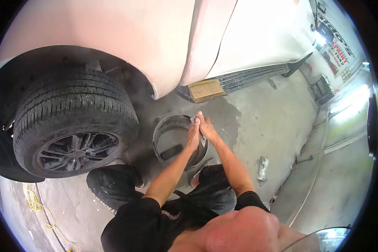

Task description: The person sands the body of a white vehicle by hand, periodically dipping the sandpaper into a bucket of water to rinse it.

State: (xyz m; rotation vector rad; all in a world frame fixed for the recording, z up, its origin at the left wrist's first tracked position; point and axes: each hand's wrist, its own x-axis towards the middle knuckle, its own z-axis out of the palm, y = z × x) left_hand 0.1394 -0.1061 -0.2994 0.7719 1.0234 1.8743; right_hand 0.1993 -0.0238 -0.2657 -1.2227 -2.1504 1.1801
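Hands pressed together over bucket beside car wheel

Cord (37, 206), yellow and tangled, lay on the concrete floor (281, 126) at the lower left of the frame. Above it, a dark tyre (71, 113) filled the left side under the pale car body (126, 29). At centre stood a round bucket (163, 140) with a dark block (172, 152) lying inside it. Over the bucket's right rim, the left hand (192, 136) and the right hand (206, 128) met palm to palm, fingers stretched straight and closed against each other. A small pale scrap (196, 121) showed at the fingertips; whether they gripped it could not be told. Just above the hands, a tan taped patch (206, 89) sat on the car's lower edge. Right of centre, a grey piece (262, 168) lay on the floor, and a red sign (338, 53) hung at the upper right.
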